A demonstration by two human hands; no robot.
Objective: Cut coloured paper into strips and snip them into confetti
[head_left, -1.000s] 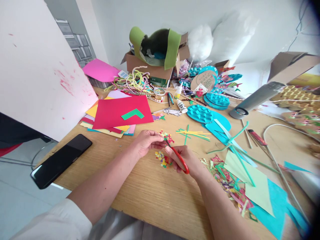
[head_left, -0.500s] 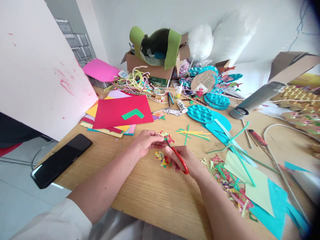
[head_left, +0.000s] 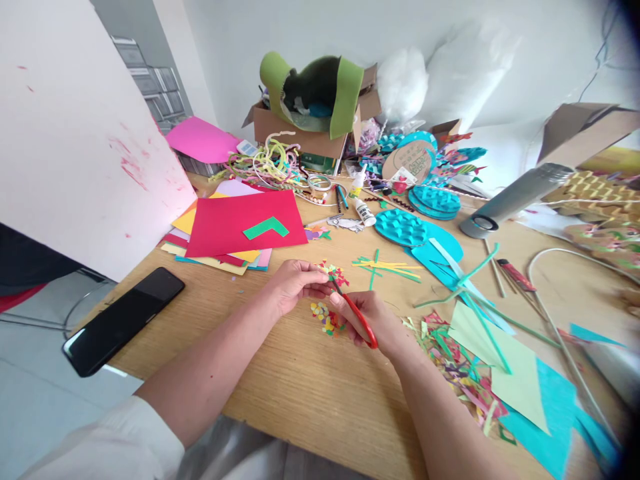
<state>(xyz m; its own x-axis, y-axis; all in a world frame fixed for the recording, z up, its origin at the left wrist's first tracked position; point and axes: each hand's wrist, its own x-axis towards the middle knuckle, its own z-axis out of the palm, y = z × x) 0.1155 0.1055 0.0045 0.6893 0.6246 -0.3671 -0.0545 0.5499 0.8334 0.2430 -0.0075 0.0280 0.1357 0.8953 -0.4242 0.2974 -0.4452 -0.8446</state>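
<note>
Pale wall [head_left: 225, 60] rises behind a wooden table [head_left: 280, 387] crowded with craft supplies. To the left leans a large white board [head_left: 75, 133] with red smears. At the back sits an open cardboard box [head_left: 293, 137]. A red sheet [head_left: 225, 227] lies on a stack of colored paper, with a bent green strip on top. Nearer, a black phone [head_left: 125, 321] lies by the table's left edge; across the table, a gray flask [head_left: 517, 200] lies tilted.

At center, the right hand [head_left: 369, 317] grips the red handles of the scissors [head_left: 363, 321], fingers curled around them, blades pointing toward the left hand [head_left: 297, 287]. The left hand's fingertips are pinched together at the blade tips; whether they hold anything is too small to tell. Beside the hands are yellow and green strips [head_left: 393, 267] and tiny paper dots [head_left: 321, 313].
</note>
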